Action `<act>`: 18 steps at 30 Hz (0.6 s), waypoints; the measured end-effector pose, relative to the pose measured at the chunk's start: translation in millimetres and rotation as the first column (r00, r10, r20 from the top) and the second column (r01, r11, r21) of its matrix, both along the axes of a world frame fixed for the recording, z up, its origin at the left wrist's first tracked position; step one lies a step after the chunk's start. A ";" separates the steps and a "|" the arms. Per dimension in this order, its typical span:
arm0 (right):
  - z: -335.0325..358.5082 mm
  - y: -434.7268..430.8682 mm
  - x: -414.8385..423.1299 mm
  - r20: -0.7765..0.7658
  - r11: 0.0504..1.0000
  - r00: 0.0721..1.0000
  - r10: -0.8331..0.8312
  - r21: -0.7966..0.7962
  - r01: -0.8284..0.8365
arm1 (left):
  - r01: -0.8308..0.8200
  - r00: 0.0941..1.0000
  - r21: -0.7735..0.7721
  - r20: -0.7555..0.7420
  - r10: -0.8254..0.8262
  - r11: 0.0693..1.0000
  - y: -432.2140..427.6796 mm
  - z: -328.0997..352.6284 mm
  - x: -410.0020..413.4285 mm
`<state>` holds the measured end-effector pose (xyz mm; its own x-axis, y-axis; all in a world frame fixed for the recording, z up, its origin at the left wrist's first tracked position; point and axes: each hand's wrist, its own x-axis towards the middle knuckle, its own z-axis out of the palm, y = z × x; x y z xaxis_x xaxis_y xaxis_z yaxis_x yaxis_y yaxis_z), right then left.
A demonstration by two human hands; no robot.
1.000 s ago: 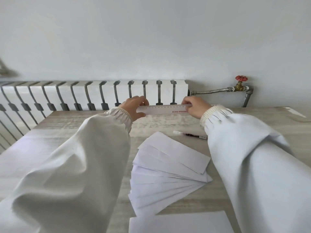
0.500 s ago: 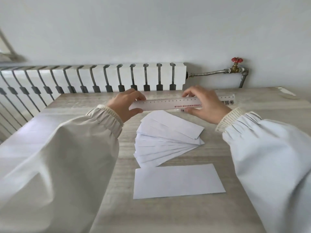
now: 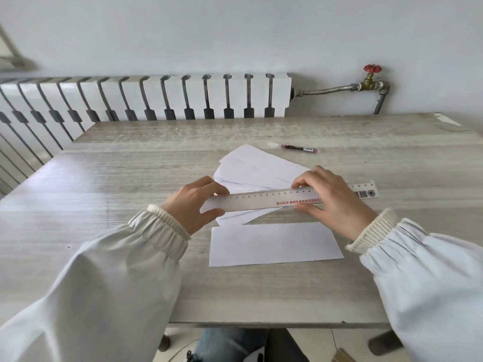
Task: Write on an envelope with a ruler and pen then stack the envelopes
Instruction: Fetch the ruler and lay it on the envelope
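Both hands hold a translucent ruler (image 3: 264,200) with red print, level above the table. My left hand (image 3: 194,203) pinches its left end and my right hand (image 3: 330,198) grips it near the right end. Under the ruler lies a fanned pile of white envelopes (image 3: 258,165). A single white envelope (image 3: 274,244) lies flat just in front of the ruler, apart from the pile. A pen (image 3: 294,148) with a dark red body rests on the table beyond the pile.
The pale wood-grain table (image 3: 117,184) has its near edge just above my knees. A white radiator (image 3: 156,97) runs along the far edge, with a pipe and red valve (image 3: 372,74) at the back right.
Both hands have brought the ruler from the table's far side toward me, over the fanned pile. The pen has come into view behind the pile, and the view has tilted down.
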<state>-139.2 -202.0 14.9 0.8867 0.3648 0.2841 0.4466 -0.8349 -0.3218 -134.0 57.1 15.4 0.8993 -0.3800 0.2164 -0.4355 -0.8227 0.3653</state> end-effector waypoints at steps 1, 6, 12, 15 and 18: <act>-5.2 -0.1 -4.9 -0.008 1.000 1.000 -0.004 -0.006 0.004 | 0.001 1.000 -0.011 -0.015 -0.002 1.000 -0.3 -5.3 -4.3; -26.2 0.3 -22.2 -0.020 0.999 1.000 -0.014 -0.044 0.013 | -0.001 0.997 -0.018 -0.075 0.000 1.000 -0.5 -21.7 -19.7; -37.6 -2.4 -34.2 -0.055 1.000 0.998 -0.022 -0.014 0.021 | -0.036 0.994 -0.002 -0.103 0.036 0.999 -2.9 -30.8 -31.8; -40.8 -3.7 -37.0 -0.094 0.999 0.995 -0.027 0.017 0.029 | -0.049 0.993 -0.007 -0.110 0.048 0.999 -8.3 -35.4 -35.6; -41.1 -3.7 -37.8 -0.127 0.998 0.992 -0.026 0.061 0.034 | -0.042 0.991 -0.026 -0.126 0.039 0.999 -14.8 -39.2 -37.6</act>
<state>-177.0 -205.8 -26.2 0.9272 0.3224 0.1909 0.3741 -0.8237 -0.4260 -171.6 42.4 -23.9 0.9346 -0.3381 0.1108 -0.3513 -0.8272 0.4386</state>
